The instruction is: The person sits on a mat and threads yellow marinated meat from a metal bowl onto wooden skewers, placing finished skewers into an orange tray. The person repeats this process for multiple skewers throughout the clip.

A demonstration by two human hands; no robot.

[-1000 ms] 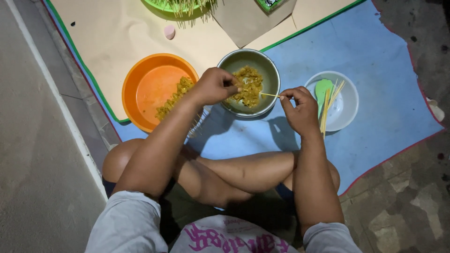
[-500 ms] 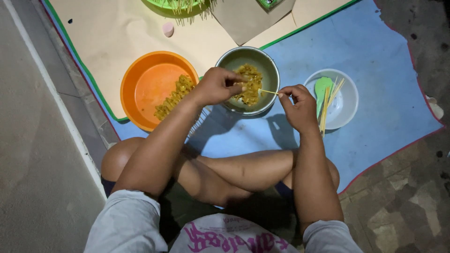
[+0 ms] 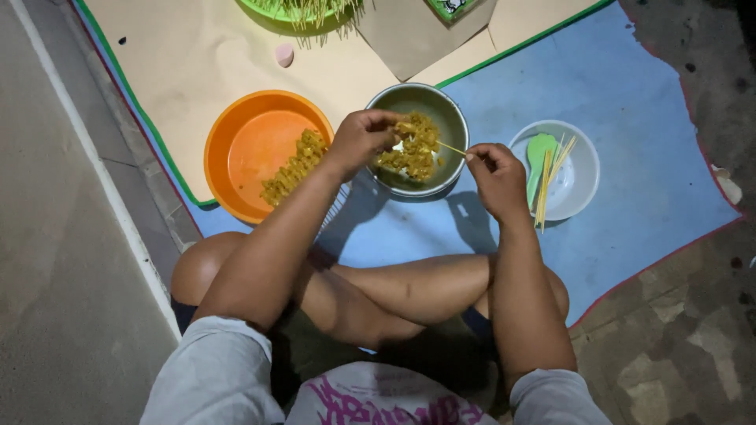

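Sitting cross-legged on the floor, the person works over a metal bowl (image 3: 441, 106) full of yellow meat pieces (image 3: 413, 149). The right hand (image 3: 496, 177) pinches the end of a thin wooden skewer (image 3: 452, 147) that points into the bowl. The left hand (image 3: 358, 142) is curled around a piece of meat at the skewer's tip, right over the bowl. Just to the left sits an orange bowl (image 3: 252, 149) with filled skewers (image 3: 295, 167) lying inside. To the right, a clear bowl (image 3: 579, 181) holds bare sticks (image 3: 549, 182) and a green spoon (image 3: 539, 153). Everything rests on a blue mat (image 3: 630, 102) beside tan paper (image 3: 205, 55).
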